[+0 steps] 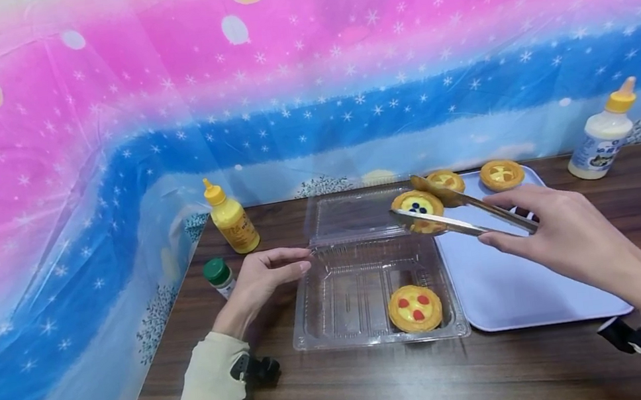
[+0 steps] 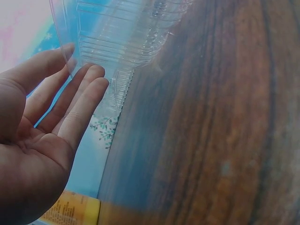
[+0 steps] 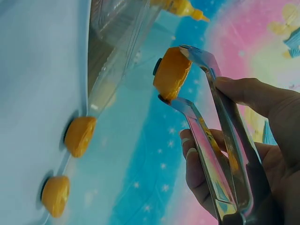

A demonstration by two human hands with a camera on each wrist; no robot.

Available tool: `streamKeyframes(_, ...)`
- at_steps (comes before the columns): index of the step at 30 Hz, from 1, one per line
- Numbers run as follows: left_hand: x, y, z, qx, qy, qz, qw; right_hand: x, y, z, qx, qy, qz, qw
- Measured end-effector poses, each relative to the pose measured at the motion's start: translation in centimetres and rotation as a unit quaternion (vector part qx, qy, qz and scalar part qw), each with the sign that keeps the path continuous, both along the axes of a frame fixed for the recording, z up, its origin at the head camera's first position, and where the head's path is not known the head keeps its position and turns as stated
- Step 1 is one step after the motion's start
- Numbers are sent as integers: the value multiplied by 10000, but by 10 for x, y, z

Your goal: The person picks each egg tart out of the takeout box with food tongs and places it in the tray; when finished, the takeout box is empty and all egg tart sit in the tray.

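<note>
Right hand (image 1: pixel 567 230) grips tongs (image 1: pixel 443 221), which pinch the dark-berry tart (image 1: pixel 416 203) aloft near clear container (image 1: pixel 341 301); probably light, crumbly: squeeze crust sides gently; left hand (image 1: pixel 261 279) relaxed at container rim

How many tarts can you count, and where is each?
4. A red-topped tart lies in the clear plastic container; a blueberry-topped tart is held by the tongs; a left tart and a right tart lie at the far end of the tray.
</note>
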State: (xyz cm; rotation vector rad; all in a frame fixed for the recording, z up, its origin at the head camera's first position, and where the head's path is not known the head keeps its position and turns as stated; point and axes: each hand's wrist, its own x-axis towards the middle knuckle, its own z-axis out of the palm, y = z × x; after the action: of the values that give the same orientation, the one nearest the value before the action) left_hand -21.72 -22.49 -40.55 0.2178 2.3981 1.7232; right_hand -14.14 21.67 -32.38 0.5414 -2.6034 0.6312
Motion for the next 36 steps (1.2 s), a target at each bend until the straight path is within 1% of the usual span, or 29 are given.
streamKeyframes(9, 2, 0, 0, 27, -38, 20, 10000, -5, 18, -5, 93, -72, -365, 9993)
streamKeyframes(15, 2, 1, 1, 99, -32, -9, 9999, -11, 28, -8, 111, -344, -608, 9975)
streamKeyframes(21, 2, 1, 1, 98, -24, 4, 9999, -18, 39, -14, 123, -473, -726, 9962)
streamKeyframes(26, 1, 1, 1, 126, -24, 5, 9999, -24, 46, -22, 196, -501, -799, 9954)
streamKeyframes(31, 1, 1, 1, 165, -11, -3, 9999, -29, 51, -29, 191, -657, -874, 9938)
streamKeyframes(36, 1, 1, 0, 115, -25, -3, 9999, -34, 54, -35, 186, -742, -869, 9933)
